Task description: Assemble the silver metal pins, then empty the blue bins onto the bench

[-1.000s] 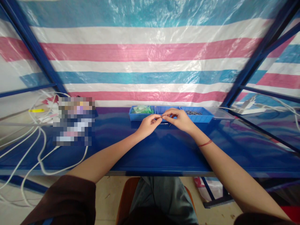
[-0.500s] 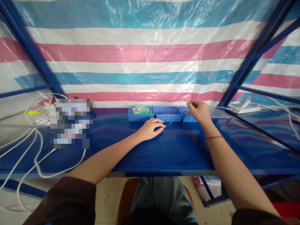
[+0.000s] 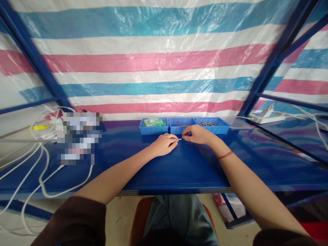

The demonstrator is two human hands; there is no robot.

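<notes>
My left hand [image 3: 165,144] rests over the blue tabletop with thumb and fingers pinched on a small thin metal piece [image 3: 179,139], whose bright end juts out to the right. Close beside that end, the fingertips of my right hand [image 3: 196,134] are pinched together. Whatever they grip is too small to make out. Behind the hands stand three blue bins in a row. Green and clear plastic packets fill the left bin [image 3: 153,131]. Small metal parts lie in the middle bin [image 3: 174,130], partly covered by my right hand, and in the right bin [image 3: 217,130].
White cables [image 3: 42,171] loop over the table's left side, near a blurred-out patch [image 3: 79,136]. A clear plastic lid or tray [image 3: 239,123] lies right of the bins. A white power strip [image 3: 268,116] sits farther right. Blue frame posts and striped sheeting [image 3: 164,61] enclose the back.
My right hand has come down and left from above the right bin to my left hand's fingertips. The left hand has barely moved and still pinches the metal piece.
</notes>
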